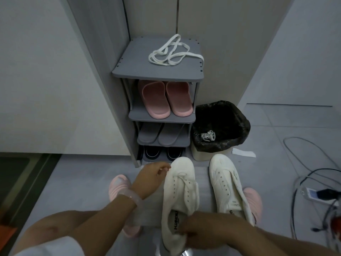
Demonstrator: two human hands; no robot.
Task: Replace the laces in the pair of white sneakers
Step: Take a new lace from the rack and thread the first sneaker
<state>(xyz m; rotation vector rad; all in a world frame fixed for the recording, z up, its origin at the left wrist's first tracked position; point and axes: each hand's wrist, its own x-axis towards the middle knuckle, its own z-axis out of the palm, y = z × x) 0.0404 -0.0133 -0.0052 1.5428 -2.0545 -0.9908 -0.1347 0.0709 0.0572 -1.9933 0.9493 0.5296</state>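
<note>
A white sneaker (180, 198) sits at 6 o'clock, lifted off the floor, its heel gripped by the right hand (199, 231). The left hand (151, 177) pinches near its toe. The second sneaker (229, 185), unlaced, rests on the floor at 4 o'clock. White laces (173, 50) lie atop the shoe rack (140, 69) at 12 o'clock.

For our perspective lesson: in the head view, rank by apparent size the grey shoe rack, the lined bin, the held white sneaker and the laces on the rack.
1. Grey shoe rack
2. Held white sneaker, enlarged by nearness
3. Lined bin, apparently similar to the sneaker, so this order is unsure
4. White laces
</note>
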